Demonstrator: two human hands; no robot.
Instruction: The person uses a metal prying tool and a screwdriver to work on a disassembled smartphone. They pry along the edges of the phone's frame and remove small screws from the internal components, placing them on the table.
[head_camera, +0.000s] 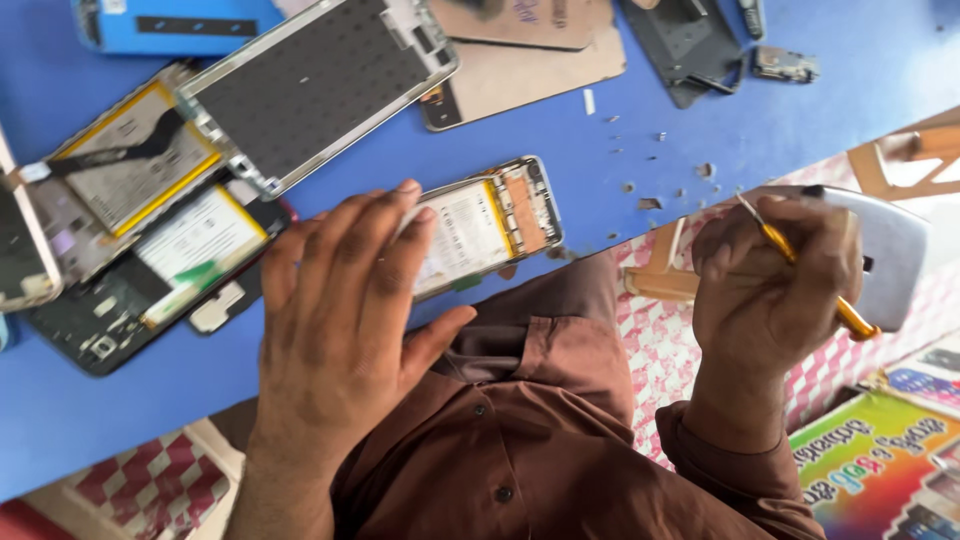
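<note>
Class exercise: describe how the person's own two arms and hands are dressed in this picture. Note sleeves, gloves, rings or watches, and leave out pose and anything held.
Both hands are bare: the left hand and the right hand show no gloves, and no rings or watch can be seen. The right wrist meets a brown sleeve with a folded cuff, matching the brown buttoned shirt. The left forearm appears uncovered.

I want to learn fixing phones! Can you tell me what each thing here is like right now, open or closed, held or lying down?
Small phone: back off, battery showing, lying on the blue table.
Left hand: open, fingers spread, fingertips on the small phone.
Right hand: closed around a yellow-handled tool and a silver back cover.
Big phone frame: stripped, lying flat.
Opened phones at left: backs off, stacked.
</note>
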